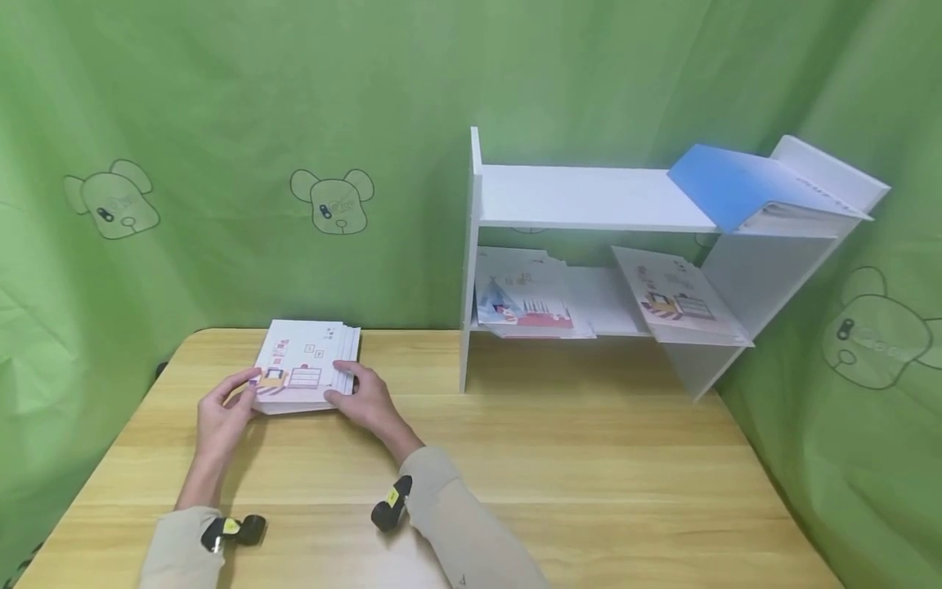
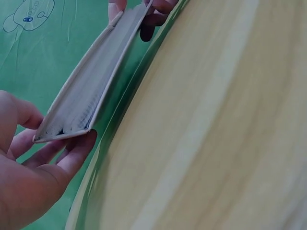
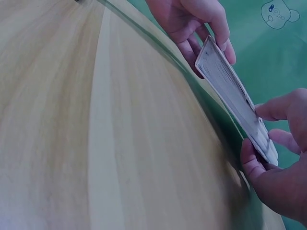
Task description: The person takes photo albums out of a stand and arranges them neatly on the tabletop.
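A thick white notebook with a drawn room on its cover and stepped page edges on its right is held between both hands near the table's back left. My left hand grips its left, spine edge, the thumb on one face and fingers under the other. My right hand pinches the right side, thumb and fingers apart on the cover edge and pages. In the left wrist view the packed pages of the notebook show between two stiff covers. The right wrist view shows both hands on the notebook.
A white two-tier shelf stands at the back right of the wooden table. A blue binder leans on its upper tier. Illustrated notebooks lean at the lower tier's left, another at its right. A green curtain hangs behind.
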A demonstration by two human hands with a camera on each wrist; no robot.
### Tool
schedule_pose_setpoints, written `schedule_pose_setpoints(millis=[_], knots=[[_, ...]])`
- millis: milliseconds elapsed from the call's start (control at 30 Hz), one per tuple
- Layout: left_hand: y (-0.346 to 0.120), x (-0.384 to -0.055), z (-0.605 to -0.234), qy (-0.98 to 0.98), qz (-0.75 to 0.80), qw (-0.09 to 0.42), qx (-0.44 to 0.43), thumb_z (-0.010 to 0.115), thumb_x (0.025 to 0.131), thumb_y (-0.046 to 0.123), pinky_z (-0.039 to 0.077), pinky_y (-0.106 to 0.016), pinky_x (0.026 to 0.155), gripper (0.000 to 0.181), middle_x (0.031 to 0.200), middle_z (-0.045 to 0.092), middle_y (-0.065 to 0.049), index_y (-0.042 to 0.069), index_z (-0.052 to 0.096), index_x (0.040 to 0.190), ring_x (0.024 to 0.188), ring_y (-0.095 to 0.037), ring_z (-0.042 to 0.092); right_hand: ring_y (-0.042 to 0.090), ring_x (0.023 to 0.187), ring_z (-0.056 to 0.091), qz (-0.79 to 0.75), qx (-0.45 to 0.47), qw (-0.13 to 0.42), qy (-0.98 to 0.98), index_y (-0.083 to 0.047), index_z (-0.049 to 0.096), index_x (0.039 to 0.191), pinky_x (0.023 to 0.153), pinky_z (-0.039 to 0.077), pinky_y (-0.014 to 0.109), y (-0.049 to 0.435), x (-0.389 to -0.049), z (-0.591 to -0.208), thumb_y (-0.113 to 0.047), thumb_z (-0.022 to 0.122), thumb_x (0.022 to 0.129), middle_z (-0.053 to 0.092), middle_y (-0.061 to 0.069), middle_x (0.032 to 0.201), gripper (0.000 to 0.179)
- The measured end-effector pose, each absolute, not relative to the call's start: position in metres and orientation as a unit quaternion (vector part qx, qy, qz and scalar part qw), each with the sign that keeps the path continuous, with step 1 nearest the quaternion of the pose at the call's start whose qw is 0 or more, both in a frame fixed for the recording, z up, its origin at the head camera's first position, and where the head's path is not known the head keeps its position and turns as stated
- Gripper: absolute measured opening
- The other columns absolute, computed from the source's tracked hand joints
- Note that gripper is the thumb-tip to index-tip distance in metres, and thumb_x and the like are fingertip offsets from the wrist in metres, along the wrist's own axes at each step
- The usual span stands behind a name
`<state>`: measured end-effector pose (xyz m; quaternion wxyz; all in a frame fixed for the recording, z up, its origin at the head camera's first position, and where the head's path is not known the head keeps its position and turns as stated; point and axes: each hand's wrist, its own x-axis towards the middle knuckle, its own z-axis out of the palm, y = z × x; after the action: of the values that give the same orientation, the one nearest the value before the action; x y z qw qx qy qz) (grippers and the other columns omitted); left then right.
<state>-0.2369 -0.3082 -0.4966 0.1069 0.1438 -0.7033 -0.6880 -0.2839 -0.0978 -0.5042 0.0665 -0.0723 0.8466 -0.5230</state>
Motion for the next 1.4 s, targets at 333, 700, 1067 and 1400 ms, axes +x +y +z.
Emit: schedule_pose_setpoints(millis=[333,700,1067,1400], knots=[[-0.31,-0.234,-0.498,-0.717,-0.676,0.081,0.151,0.05,0.097,0.01,0.052,-0.019,0.084,0.042,0.147,0.031,-0.023,0.002,0.046,0.137,0.105,-0.008,0.054,0.022,0.126,0.045,-0.518,-0.069,0.071,0.849,-0.025,0.058,0.129,0.106,0.037,0.036,-0.101,-0.283,-0.505,-0.026,0.074,0.078,0.053,0.001,0.133,0.054],[-0.312,-0.231,-0.498,-0.71,-0.679,0.082,0.168,0.049,0.097,0.009,0.051,-0.017,0.084,0.042,0.148,0.031,-0.022,0.002,0.044,0.138,0.101,-0.005,0.055,0.014,0.1,0.047,-0.49,-0.074,0.054,0.867,-0.022,0.06,0.128,0.095,0.044,0.03,-0.109,-0.276,-0.506,-0.027,0.074,0.077,0.05,0.005,0.116,0.052],[-0.314,-0.234,-0.502,-0.734,-0.65,0.086,0.177,0.054,0.095,0.01,0.051,-0.014,0.083,0.042,0.146,0.037,-0.02,0.003,0.047,0.136,0.113,-0.012,0.054,0.015,0.102,0.046,-0.438,-0.094,0.007,0.894,-0.017,0.064,0.123,0.093,0.046,0.028,-0.109,-0.275,-0.505,-0.026,0.074,0.078,0.052,0.007,0.113,0.047],[-0.315,-0.237,-0.503,-0.774,-0.602,0.092,0.176,0.057,0.094,0.014,0.049,-0.01,0.081,0.041,0.143,0.043,-0.016,0.006,0.051,0.134,0.121,-0.024,0.052,0.018,0.105,0.049,-0.395,-0.112,-0.006,0.912,-0.017,0.064,0.123,0.094,0.045,0.028,-0.108,-0.279,-0.506,-0.028,0.071,0.08,0.054,0.008,0.118,0.045]])
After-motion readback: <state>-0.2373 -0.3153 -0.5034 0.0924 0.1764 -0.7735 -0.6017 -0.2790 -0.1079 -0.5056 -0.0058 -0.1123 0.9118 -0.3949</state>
